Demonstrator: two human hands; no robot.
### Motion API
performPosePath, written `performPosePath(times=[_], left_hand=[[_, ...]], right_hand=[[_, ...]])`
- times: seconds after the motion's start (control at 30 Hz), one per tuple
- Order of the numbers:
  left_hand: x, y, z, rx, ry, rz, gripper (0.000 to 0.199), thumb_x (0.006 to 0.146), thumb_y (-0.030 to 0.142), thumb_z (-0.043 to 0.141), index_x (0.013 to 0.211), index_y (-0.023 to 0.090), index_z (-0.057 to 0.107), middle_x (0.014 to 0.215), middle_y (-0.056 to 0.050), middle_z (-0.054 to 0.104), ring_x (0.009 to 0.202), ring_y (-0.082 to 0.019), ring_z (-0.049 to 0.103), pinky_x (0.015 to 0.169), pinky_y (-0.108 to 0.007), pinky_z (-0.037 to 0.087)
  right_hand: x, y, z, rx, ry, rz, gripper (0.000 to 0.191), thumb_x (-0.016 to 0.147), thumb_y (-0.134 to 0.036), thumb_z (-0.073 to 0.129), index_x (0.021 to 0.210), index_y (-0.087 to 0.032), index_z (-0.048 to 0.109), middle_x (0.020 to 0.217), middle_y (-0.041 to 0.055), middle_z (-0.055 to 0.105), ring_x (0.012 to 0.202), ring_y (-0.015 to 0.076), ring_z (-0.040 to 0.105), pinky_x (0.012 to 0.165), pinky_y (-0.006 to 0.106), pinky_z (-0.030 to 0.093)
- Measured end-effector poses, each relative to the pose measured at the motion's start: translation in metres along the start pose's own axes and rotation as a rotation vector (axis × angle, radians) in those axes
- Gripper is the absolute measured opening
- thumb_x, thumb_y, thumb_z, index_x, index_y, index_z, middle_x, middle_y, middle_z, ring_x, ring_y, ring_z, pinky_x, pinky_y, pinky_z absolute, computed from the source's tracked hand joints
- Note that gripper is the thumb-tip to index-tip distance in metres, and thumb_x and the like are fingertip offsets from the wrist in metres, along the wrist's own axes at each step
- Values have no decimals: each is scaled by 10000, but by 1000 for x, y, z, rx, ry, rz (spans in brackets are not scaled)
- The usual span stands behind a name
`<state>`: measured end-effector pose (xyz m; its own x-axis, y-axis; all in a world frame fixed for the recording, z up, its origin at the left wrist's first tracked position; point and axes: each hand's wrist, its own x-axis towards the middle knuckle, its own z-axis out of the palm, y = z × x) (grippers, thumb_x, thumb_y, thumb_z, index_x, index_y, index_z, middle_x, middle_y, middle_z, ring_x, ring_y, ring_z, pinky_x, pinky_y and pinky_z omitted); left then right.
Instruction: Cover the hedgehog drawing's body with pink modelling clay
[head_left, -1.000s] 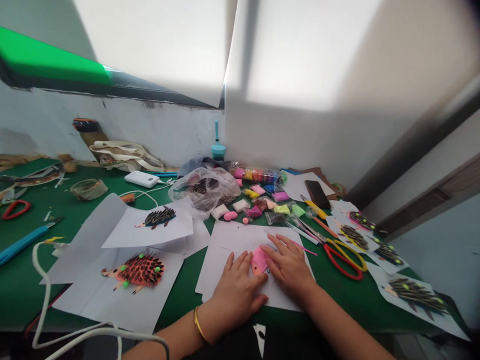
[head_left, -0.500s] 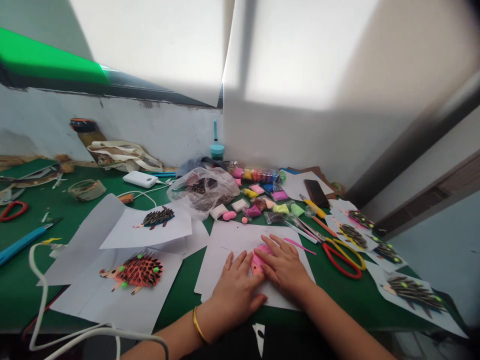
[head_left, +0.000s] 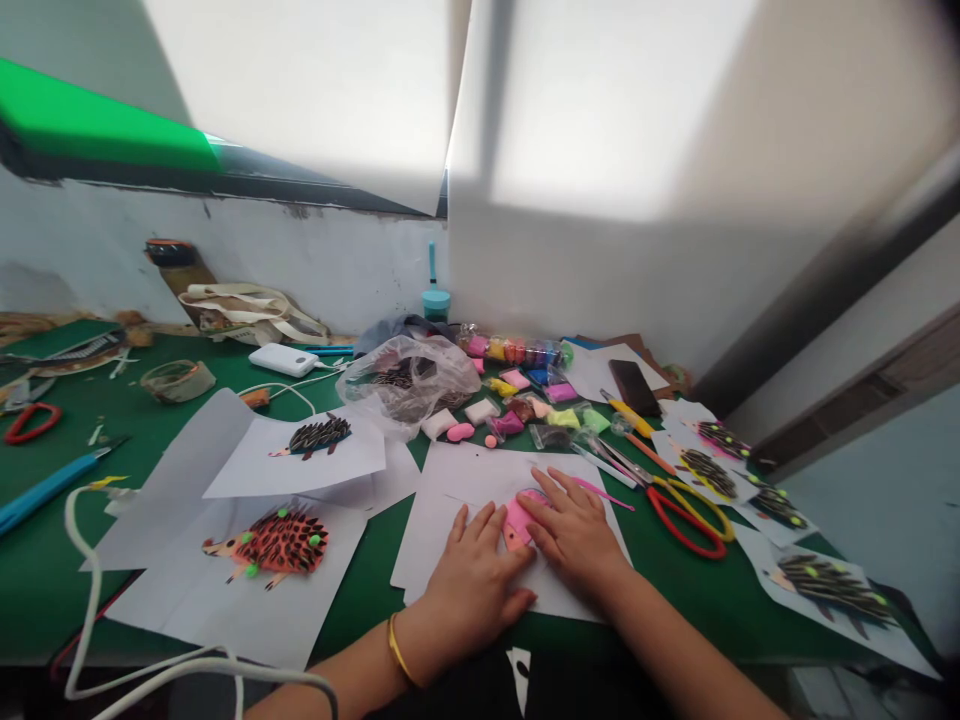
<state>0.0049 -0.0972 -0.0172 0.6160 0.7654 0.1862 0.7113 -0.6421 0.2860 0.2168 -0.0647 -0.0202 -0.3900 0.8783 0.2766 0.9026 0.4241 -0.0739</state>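
White paper (head_left: 435, 500) lies in front of me with a flat pink clay shape (head_left: 517, 520) on it, partly hidden by my fingers. A small orange face part with a dark dot shows at the shape's lower edge. My left hand (head_left: 476, 575) rests on the paper at the shape's left side, fingers spread, holding nothing. From the right, my right hand (head_left: 574, 530) lies over the shape with its fingers apart, fingertips on the pink clay. A thin pink tool (head_left: 604, 493) lies beyond my right hand.
Red and yellow scissors (head_left: 686, 515) lie at right, near hedgehog pictures (head_left: 706, 470). Clay packets (head_left: 506, 422) and a clear plastic bag (head_left: 409, 385) sit behind the paper. At left are a red hedgehog picture (head_left: 281, 540), a white cable (head_left: 94, 580) and a blue-handled tool (head_left: 49, 490).
My right hand has shifted very slightly, showing a little more of the pink shape's top edge. My left hand stays nearly in place. The whole view has moved a touch.
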Motion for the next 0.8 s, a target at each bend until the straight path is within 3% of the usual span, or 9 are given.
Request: performPosePath(times=[0.8], left_hand=[[0, 0, 0, -2, 7, -7, 476, 841, 543, 599, 1267, 333, 569, 1508, -107, 377, 1389, -358, 311, 1119, -633, 177]], right_hand=[[-1, 6, 1, -30, 55, 49, 373, 959, -465, 423, 1242, -343, 632, 1490, 33, 444, 1368, 295, 372, 1002, 490, 353]])
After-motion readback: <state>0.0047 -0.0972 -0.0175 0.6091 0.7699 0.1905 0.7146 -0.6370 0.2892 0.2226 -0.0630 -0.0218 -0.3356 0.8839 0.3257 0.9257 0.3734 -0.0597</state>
